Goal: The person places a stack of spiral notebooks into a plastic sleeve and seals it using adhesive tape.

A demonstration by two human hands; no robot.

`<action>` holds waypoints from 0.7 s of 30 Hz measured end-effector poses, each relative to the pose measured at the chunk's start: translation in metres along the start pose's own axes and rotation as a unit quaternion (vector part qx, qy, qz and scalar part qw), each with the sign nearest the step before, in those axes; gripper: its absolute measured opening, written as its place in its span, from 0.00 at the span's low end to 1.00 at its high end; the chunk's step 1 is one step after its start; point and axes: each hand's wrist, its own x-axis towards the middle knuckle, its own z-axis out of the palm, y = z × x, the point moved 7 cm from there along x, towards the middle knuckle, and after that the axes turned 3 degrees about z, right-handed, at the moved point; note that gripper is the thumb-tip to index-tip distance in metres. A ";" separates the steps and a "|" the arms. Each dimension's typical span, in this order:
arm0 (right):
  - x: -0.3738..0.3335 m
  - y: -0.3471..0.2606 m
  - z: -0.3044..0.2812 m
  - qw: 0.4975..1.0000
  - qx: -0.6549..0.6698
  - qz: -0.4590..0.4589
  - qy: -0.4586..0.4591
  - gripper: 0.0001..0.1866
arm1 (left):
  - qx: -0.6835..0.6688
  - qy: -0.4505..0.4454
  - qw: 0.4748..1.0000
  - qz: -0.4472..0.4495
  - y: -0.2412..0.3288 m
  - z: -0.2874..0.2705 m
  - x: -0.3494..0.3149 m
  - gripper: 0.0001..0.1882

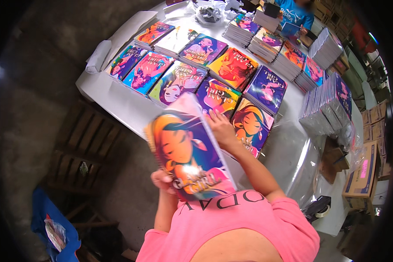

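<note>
In front of my chest, a spiral notebook [183, 153] with an illustrated cover is tilted upright, perhaps with more notebooks behind it. My left hand [162, 180] grips its lower left edge, thumb in view and the other fingers mostly hidden behind. My right hand [222, 130] reaches past the held notebook to the table. Its fingertips rest on the near edge of a purple and yellow notebook [217, 97]; the thumb is hidden. Beside that hand lies a notebook with an orange-haired figure [251, 124], and beyond it a dark purple notebook [266, 89].
Rows of notebook piles [177, 81] cover the white table [101, 97]. Taller stacks [325, 109] stand at the right, some in clear plastic. Another person [297, 15] sits at the far side. A tape dispenser [321, 210], cardboard boxes [361, 172] and a wooden chair [85, 144] surround me.
</note>
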 end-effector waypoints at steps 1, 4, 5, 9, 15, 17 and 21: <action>0.000 0.000 -0.013 0.999 -0.002 0.005 -0.051 0.23 | 0.007 0.012 1.000 0.003 0.019 -0.002 0.009 0.34; 0.015 -0.014 -0.108 0.926 0.352 0.121 0.069 0.17 | 0.036 0.056 0.998 0.002 0.075 -0.013 0.038 0.34; 0.019 -0.028 -0.131 0.909 0.374 0.120 0.140 0.16 | 0.044 0.066 0.997 -0.001 0.092 -0.018 0.049 0.34; 0.027 -0.176 -0.086 0.965 -0.010 -0.259 -0.047 0.18 | 0.041 0.081 0.993 -0.073 0.130 -0.056 0.082 0.34; 0.114 -0.169 -0.033 0.949 0.276 -0.124 -0.089 0.31 | 0.243 0.157 0.947 -0.143 0.205 -0.102 0.077 0.35; 0.133 -0.117 -0.002 0.983 0.118 0.029 0.140 0.32 | 0.209 0.152 0.956 -0.136 0.234 -0.087 0.078 0.34; 0.112 -0.095 0.062 0.985 -0.085 0.032 0.149 0.30 | 0.223 0.167 0.957 -0.079 0.300 -0.094 0.080 0.30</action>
